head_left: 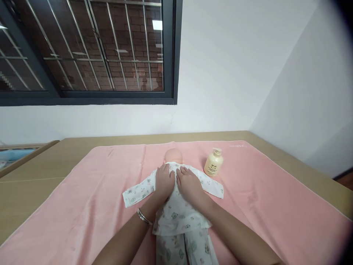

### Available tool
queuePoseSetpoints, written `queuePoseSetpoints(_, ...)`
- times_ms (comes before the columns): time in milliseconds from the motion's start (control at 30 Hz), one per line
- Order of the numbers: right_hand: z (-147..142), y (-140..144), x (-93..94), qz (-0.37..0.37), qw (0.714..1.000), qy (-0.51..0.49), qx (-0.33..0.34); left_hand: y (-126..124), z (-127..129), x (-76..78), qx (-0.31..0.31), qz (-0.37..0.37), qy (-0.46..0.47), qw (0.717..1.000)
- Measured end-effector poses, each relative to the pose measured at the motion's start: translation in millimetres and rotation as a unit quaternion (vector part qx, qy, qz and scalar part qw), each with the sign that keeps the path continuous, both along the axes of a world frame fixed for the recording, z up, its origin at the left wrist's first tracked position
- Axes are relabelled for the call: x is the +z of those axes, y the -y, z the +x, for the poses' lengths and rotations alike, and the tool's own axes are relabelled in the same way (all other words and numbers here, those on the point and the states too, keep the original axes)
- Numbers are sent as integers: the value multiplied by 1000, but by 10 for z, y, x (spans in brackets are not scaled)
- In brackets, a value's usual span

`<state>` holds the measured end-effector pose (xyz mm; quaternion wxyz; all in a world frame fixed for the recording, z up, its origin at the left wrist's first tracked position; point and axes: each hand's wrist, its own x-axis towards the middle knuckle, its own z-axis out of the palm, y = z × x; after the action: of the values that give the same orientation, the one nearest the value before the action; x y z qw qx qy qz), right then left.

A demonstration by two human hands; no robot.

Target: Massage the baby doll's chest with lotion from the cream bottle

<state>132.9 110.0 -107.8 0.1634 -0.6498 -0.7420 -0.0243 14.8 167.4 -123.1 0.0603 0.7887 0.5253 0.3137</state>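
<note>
Resting left hand (pixel 164 180) and right hand (pixel 189 182) palm-down on the upper torso of a dressed doll (pixel 174 208), touching it on either side of its midline and showing a strip of printed cloth in between. Laying the left hand open and almost flat, pointing its fingers toward the doll's smooth head (pixel 173 155), bearing on the cloth rather than gripping it. Laying the right hand open likewise, slanting its fingers inward toward the collar, touching the cloth without closing on it. Lying lengthwise under both palms in the case of the doll, showing its head just beyond the fingertips, and showing the loose hem of its white patterned top (pixel 182 221) and its matching trousers (pixel 171 250) between the forearms, on the near side of the hands. Reaching outward past the left hand with one flat sleeve (pixel 139 191), and past the right hand with the other sleeve (pixel 211 186). Wearing a silver bracelet (pixel 144 217) at the left wrist. Standing upright just beyond that other sleeve, farther out than the right hand, in the case of a pale yellow bottle (pixel 213 163). Spreading beneath everything with a creased pink sheet (pixel 256 206), covering much of a wooden tabletop (pixel 27 202).
</note>
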Motion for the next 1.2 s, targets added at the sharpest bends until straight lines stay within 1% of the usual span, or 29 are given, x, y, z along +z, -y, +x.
queuePoseSetpoints(100,-22,96,31,-24,1000,12,-10,0,-6,-13,14,-8,-11,1000)
queuePoseSetpoints(167,20,57,51,-20,1000,-8,-11,9,3,-47,13,-2,-15,1000)
queuePoseSetpoints(233,85,-50,46,-22,999,-40,-20,14,12,-85,13,5,-13,1000)
queuePoseSetpoints(367,180,-245,-63,-33,994,-95,-38,6,19,-153,18,20,-2,1000)
queuePoseSetpoints(500,187,-248,-170,-8,993,-109,-38,-9,14,-195,18,34,5,999)
queuePoseSetpoints(600,178,-223,-185,-6,993,-114,-35,-5,8,-202,-5,79,-2,997)
queuePoseSetpoints(700,195,-235,-179,-6,993,-117,-33,40,20,-202,-39,124,-33,991)
queuePoseSetpoints(833,292,-288,-162,-19,992,-126,-10,165,68,-224,-75,133,-54,987)
queuePoseSetpoints(900,347,-315,-148,-24,990,-136,5,212,85,-226,-93,127,-43,987)
queuePoseSetpoints(933,362,-323,-140,-25,990,-139,9,221,87,-218,-89,120,-33,988)
queuePoseSetpoints(1000,352,-322,-127,-24,990,-136,0,194,71,-185,-55,92,-9,994)
queuePoseSetpoints(1100,217,-240,-116,-9,995,-99,-28,62,3,-114,1,17,14,1000)
queuePoseSetpoints(1200,0,-57,-116,9,998,-49,-39,-88,-79,-51,9,-41,6,999)
